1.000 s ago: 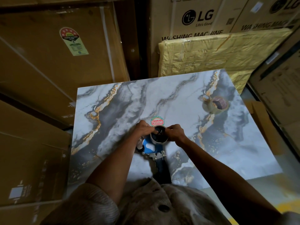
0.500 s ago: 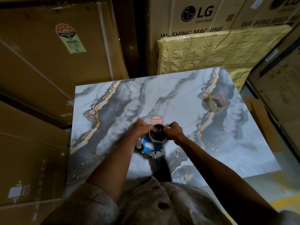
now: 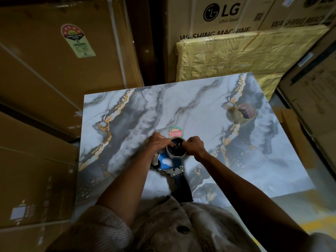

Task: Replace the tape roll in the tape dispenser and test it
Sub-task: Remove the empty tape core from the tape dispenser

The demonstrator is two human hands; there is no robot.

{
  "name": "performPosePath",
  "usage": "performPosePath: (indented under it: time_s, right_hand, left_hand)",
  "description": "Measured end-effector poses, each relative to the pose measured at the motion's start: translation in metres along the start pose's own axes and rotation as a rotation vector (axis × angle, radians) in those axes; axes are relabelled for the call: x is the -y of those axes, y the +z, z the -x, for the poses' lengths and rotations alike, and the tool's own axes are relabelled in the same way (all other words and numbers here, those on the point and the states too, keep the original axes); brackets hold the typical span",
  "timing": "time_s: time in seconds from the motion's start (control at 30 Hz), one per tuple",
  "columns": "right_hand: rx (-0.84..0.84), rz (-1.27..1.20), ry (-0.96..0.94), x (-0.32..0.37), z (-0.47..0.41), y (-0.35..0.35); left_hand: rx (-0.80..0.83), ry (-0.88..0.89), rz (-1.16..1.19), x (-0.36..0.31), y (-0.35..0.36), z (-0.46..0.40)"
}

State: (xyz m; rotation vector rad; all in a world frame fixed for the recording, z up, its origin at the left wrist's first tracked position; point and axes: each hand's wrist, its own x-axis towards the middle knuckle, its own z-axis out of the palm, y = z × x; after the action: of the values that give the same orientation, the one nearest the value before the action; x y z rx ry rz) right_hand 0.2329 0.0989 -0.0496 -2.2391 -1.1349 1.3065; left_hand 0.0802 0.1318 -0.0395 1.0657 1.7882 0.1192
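While both hands work at the near middle of the marble-patterned tabletop, looks like the first stage of the swap: getting the spent core off the spindle. Nearest, lying flat with its dark handle toward the body and its serrated metal blade plate just above that, the tape dispenser, blue-bodied, resting on the table. Just beyond the blade, sitting on the dispenser's hub, the old tape core, a thin pale ring with a dark hollow and almost no tape left on it. Gripping that ring from its left edge, the left hand, fingers curled over the rim and reaching into the hollow. Pinching it from the opposite edge, the right hand, fingers bent tight on the rim. Whether the ring is already free of the hub, cannot tell; hidden by the fingers. Touching the far side of the ring in this view, a round red and green sticker on the table. Well apart, toward the far right corner, the fresh tape roll, brownish, lying on the surface, untouched. Next move, as a judgement: needs a straight pull away from the hub while holding the dispenser body down, then setting the ring aside and reaching across for the fresh roll. Threading and testing not yet begun.
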Motion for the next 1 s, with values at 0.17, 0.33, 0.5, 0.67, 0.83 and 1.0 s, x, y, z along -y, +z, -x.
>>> performPosePath:
  time_s: [0.17, 0.33, 0.5, 0.67, 0.83, 1.0]
  right_hand:
    - [-0.027, 0.002, -0.019, -0.002, -0.001, 0.000]
    - [-0.043, 0.009, -0.037, -0.001, 0.003, 0.000]
    - [-0.062, 0.021, -0.029, 0.003, 0.007, -0.001]
    - [-0.083, 0.036, -0.035, -0.001, 0.002, -0.001]
    - [-0.104, 0.042, -0.053, -0.001, 0.004, 0.000]
    - [-0.128, 0.037, -0.066, -0.002, 0.006, 0.001]
  left_hand:
    - [-0.018, -0.003, 0.021, 0.001, 0.001, 0.001]
    - [-0.043, 0.005, 0.013, 0.001, 0.002, 0.003]
    - [-0.054, 0.014, 0.025, 0.002, 0.003, 0.002]
    - [-0.077, 0.000, 0.019, 0.003, 0.006, 0.000]
    - [-0.117, 0.004, 0.025, 0.003, 0.009, -0.003]
    - [-0.149, 0.023, -0.002, 0.004, 0.013, -0.006]
